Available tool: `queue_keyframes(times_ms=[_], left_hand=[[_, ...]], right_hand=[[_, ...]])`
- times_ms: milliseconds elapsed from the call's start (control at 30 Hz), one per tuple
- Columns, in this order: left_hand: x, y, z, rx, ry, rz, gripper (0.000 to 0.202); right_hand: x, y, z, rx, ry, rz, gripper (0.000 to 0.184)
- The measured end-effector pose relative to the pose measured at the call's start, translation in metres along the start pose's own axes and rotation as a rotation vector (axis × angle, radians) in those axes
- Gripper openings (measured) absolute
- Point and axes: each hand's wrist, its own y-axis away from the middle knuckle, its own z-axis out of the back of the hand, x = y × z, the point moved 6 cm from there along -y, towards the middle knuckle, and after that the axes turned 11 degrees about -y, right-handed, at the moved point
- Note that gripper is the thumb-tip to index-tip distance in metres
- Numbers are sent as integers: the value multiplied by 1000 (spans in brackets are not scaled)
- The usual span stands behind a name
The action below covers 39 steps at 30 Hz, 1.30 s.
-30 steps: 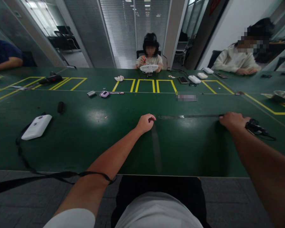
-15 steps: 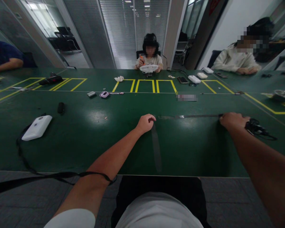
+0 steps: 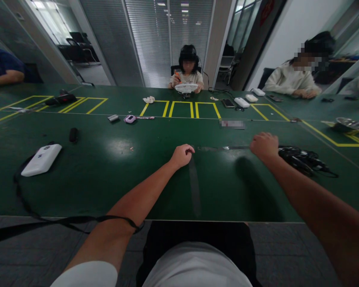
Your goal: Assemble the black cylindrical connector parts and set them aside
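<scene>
My left hand (image 3: 182, 155) rests on the green table with its fingers curled inward; what they hold, if anything, is hidden. It sits where a dark strip like tape (image 3: 194, 189), running toward the table's front edge, meets a second dark strip (image 3: 211, 148) going right. At that second strip's right end is my right hand (image 3: 265, 146), closed and seen from its back, over a shadow on the table. Its fingertips and anything inside them are out of sight. Just right of its wrist lies a bundle of black cables (image 3: 306, 159).
A white device (image 3: 42, 160) with a black strap and a small black object (image 3: 73, 134) lie to the left. Farther off are a lilac gadget (image 3: 130, 118), yellow tape outlines (image 3: 182, 103) and a phone (image 3: 227, 103). Across the table a person (image 3: 187, 75) holds a white bowl.
My right hand has moved left along the strip, away from the cables, and appears higher. More of the cable bundle shows. The left hand has stayed in place, while the view has shifted slightly.
</scene>
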Motion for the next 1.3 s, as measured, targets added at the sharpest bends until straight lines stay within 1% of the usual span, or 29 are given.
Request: queue_keyframes(times_ms=[67,167,233,300,367,400,467,567,667,767,967,1167,1300], left_hand=[[-1,0,0,-4,-5,-1,22],[-1,0,0,-13,-16,3,23],[-1,-2,-1,-31,-17,-5,23],[0,-4,-1,-65,-20,-20,25],[1,-6,-2,-97,-26,-31,26],[2,-7,-3,-106,-28,-33,26],[2,-8,-5,-108,-30,-36,26],[2,-8,-7,-100,-35,-33,26],[1,-7,-6,-98,-37,-23,25],[-1,-7,-4,-97,-29,-9,25],[-2,-10,-4,-96,-17,-7,25],[-1,-12,-7,-87,-41,-17,25],[-1,-13,-8,-90,-41,-32,25]], right_hand=[[49,1,2,27,-134,80,29],[121,9,0,61,-380,135,26],[161,18,-6,70,-504,165,23],[190,28,-15,87,-588,204,24],[207,37,-26,145,-639,277,23],[212,41,-30,170,-659,325,23],[213,47,-36,208,-700,421,23],[201,50,-38,226,-794,470,25],[187,48,-35,190,-887,435,24],[180,44,-34,162,-930,387,24],[181,43,-37,198,-989,375,25],[182,41,-44,247,-997,371,24],[181,39,-44,255,-1019,365,24]])
